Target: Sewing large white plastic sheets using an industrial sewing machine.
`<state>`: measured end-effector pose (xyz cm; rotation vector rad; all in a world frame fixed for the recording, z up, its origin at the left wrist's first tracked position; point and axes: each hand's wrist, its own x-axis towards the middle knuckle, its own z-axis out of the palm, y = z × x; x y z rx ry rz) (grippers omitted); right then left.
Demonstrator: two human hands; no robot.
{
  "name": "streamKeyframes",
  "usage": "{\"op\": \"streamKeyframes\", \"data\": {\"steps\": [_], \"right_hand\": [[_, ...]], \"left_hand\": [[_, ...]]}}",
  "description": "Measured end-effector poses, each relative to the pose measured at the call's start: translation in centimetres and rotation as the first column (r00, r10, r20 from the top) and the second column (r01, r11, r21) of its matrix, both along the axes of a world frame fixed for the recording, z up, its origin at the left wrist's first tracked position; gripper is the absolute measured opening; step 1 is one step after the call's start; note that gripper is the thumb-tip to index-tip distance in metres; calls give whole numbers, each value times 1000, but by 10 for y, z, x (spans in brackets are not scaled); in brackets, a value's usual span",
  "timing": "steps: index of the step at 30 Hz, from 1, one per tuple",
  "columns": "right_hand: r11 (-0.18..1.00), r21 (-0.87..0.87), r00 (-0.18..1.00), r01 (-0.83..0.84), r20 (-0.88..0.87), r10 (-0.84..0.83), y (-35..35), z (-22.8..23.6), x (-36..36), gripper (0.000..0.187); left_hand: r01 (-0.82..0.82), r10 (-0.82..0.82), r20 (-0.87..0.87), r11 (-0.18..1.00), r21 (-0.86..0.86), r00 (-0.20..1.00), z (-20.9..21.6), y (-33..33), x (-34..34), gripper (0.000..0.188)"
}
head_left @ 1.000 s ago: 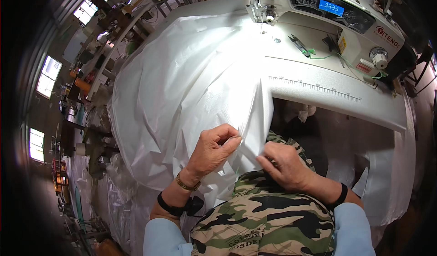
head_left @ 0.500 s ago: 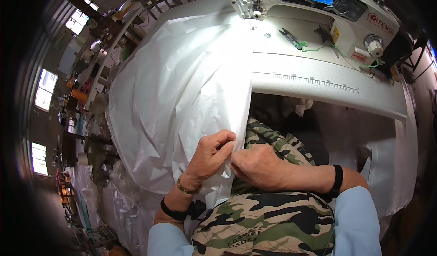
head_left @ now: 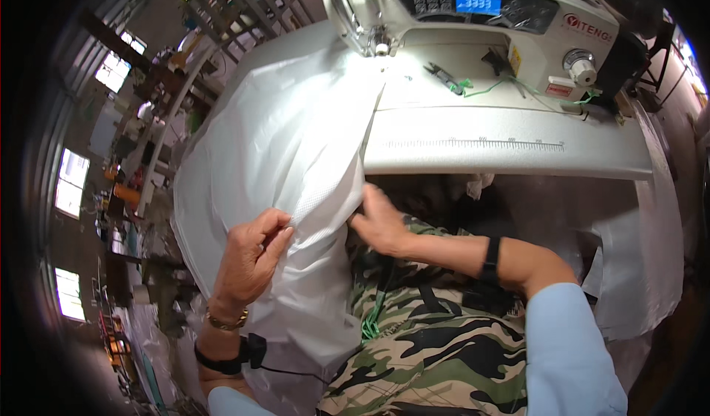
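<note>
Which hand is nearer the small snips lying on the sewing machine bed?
Right. The right hand is at the white fabric edge just below the table's front edge, under the snips. The left hand grips the fabric lower and further left.

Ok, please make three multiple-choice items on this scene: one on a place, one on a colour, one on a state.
1. Where is the sewing machine?
A. far side of the table
B. on the floor
C. on the lap

2. What colour is the fabric?
A. red
B. white
C. black

3. What does the left hand do?
A. hangs free
B. grips scissors
C. grips the fabric

Answers: 1 A, it stands at the far edge of the table. 2 B, the sheet is white. 3 C, its fingers pinch the fabric; the right hand touches the edge.
</note>
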<state>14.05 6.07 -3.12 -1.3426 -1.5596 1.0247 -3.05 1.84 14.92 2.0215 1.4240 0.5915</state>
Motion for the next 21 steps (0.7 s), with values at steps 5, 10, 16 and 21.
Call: {"op": "streamKeyframes", "data": {"steps": [5,10,16,21], "right_hand": [[497,339,553,-799,89,829,42,67,-86,33],[422,390,518,-819,183,836,12,25,-97,31],[759,116,726,-641,413,550,3,-42,-21,28],[574,344,649,-743,578,494,48,11,65,19]], "left_hand": [[341,-282,-314,928,150,906,44,14,26,12],[589,-442,-568,802,96,694,-2,3,27,8],[268,-107,-491,925,271,865,-126,-32,15,7],[-49,154,-234,914,402,960,-171,-42,19,5]]}}
